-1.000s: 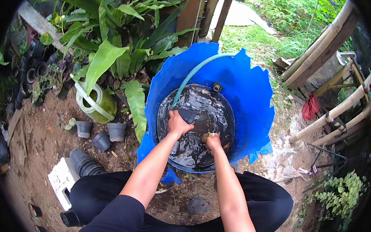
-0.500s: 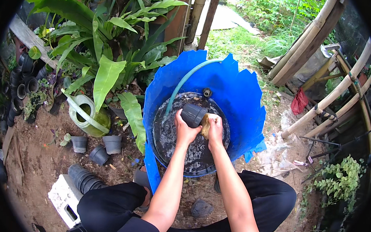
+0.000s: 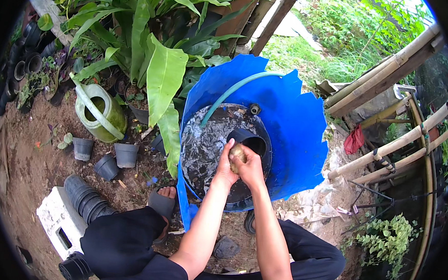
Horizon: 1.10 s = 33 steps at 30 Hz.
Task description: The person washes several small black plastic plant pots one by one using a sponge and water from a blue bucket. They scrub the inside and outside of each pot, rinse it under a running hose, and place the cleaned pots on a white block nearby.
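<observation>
Round black plastic pot (image 3: 248, 140), open mouth up, above soapy water (image 3: 206, 144).

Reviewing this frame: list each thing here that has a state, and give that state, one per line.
Blue tub: upright, holding dark soapy water.
Black pot: tilted, mouth open towards the camera, partly in the water.
Sponge: gripped between both hands.
Left hand: closed on the sponge.
Right hand: closed on the sponge.
Green hose: draped over the rim, end in the water.
Green watering can: upright on the soil.
Stacked black pots: lying on their side.

pots on ground (image 3: 126, 155) – 3 | watering can (image 3: 100, 113) – 1 | hose (image 3: 236, 89) – 1
</observation>
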Each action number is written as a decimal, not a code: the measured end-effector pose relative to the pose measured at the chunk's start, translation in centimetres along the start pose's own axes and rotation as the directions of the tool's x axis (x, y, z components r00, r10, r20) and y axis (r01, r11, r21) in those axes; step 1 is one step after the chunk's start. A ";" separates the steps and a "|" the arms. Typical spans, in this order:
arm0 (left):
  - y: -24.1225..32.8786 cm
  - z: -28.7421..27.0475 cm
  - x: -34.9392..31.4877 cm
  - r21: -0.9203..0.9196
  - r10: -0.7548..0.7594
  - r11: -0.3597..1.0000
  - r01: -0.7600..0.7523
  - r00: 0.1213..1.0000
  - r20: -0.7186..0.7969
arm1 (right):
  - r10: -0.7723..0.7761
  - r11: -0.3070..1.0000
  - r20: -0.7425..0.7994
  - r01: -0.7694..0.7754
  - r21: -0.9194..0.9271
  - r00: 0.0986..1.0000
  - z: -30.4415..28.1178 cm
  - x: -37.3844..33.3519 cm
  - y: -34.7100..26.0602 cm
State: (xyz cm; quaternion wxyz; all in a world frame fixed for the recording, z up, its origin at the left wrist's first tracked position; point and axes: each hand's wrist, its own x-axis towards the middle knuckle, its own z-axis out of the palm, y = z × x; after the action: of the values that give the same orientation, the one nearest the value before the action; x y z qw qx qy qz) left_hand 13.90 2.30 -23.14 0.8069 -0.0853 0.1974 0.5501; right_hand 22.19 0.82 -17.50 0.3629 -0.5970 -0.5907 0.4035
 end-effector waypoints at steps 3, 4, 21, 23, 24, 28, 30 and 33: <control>-0.2 -0.6 0.1 -0.083 0.058 0.995 -0.062 0.997 -0.051 | -0.288 0.741 0.113 0.296 -0.603 0.951 -0.3 -0.1 -0.5; -0.2 -0.8 0.3 -0.075 0.042 0.996 -0.044 0.999 -0.027 | -0.255 0.574 0.180 0.299 -0.763 0.950 -0.5 0.1 -0.6; -2.0 -3.1 0.8 -0.166 -0.023 0.986 0.012 0.998 -0.063 | 0.349 0.596 -0.096 -0.142 0.791 0.932 3.0 0.1 1.7; -0.7 -3.4 1.1 -0.222 0.003 0.975 0.013 0.997 0.072 | 0.268 0.761 -0.005 -0.208 0.615 0.963 2.9 -1.3 1.3; 0.0 -3.6 1.3 -0.182 0.003 0.983 0.005 0.999 0.041 | 0.210 0.860 0.014 -0.192 0.473 0.978 2.7 -1.6 1.2; 0.2 -3.6 1.6 0.032 -0.031 0.999 0.033 0.997 -0.074 | 0.244 0.871 0.014 -0.225 0.436 0.970 1.5 -1.2 1.0; -0.5 -3.0 1.8 0.062 -0.116 0.990 0.124 0.987 -0.115 | 0.310 0.785 -0.107 -0.191 0.589 0.945 1.6 -0.6 1.0; 0.2 -2.9 1.7 -0.011 -0.119 0.993 0.119 0.988 -0.099 | 0.250 0.912 -0.080 -0.207 0.354 0.965 2.0 -1.1 1.1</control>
State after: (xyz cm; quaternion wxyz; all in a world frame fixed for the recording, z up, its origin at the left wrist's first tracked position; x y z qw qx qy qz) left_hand 13.62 2.76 -26.43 0.8273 -0.1262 0.2305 0.4965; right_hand 20.83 -0.45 -19.25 0.4471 -0.6137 -0.4139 0.5021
